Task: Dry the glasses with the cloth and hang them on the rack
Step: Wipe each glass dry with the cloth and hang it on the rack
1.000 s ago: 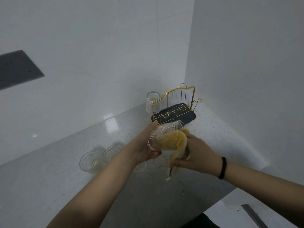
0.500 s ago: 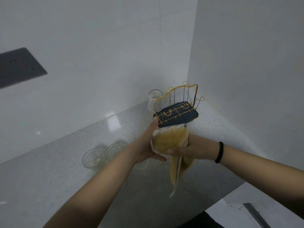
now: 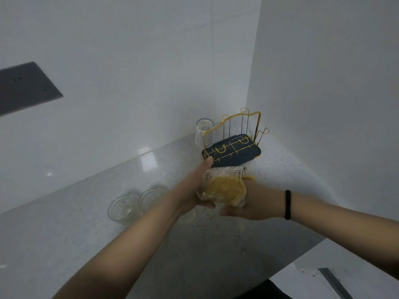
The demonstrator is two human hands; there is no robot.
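Left hand [image 3: 195, 188] grips ribbed glass [image 3: 218, 186], yellow cloth [image 3: 226, 188] stuffed inside; right hand [image 3: 252, 201] clamped on cloth. Far: gold rack [image 3: 235, 134], one glass [image 3: 204, 132] inverted on peg.

No text, label, brand, number or sign could be read anywhere on the things in view.

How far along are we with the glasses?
One glass already hangs on the rack. The left hand holds a second glass while the right hand works the cloth inside. At least two glasses wait on the counter.
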